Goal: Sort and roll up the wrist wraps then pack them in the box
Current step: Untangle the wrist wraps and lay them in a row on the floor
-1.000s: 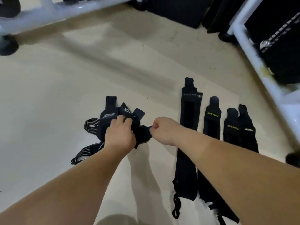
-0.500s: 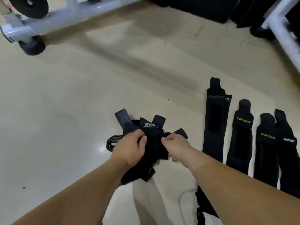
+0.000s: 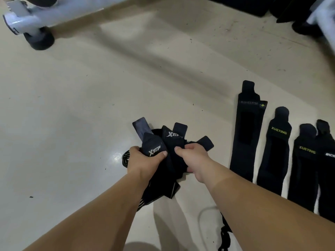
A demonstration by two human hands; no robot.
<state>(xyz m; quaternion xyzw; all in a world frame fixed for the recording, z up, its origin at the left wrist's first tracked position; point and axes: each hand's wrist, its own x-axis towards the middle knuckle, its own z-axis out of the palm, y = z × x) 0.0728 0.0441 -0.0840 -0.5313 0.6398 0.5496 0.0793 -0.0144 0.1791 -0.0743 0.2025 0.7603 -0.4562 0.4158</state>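
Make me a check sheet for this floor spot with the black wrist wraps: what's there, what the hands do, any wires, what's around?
Surface: pale glossy floor with small dark specks.
Job's things: Xtep wraps bunched together; to their right, laid flat in a row, a long wrap, a XUEYING wrap, a second XUEYING wrap and an edge wrap touching it. No box seen.
Clutter: nothing seen.
Grippers: left hand and right hand both grip the bunch.
Cables: thin pale curved line on the floor, maybe a cord.
Surroundings: white frame on a black foot, far left; blurred dark things, far right.
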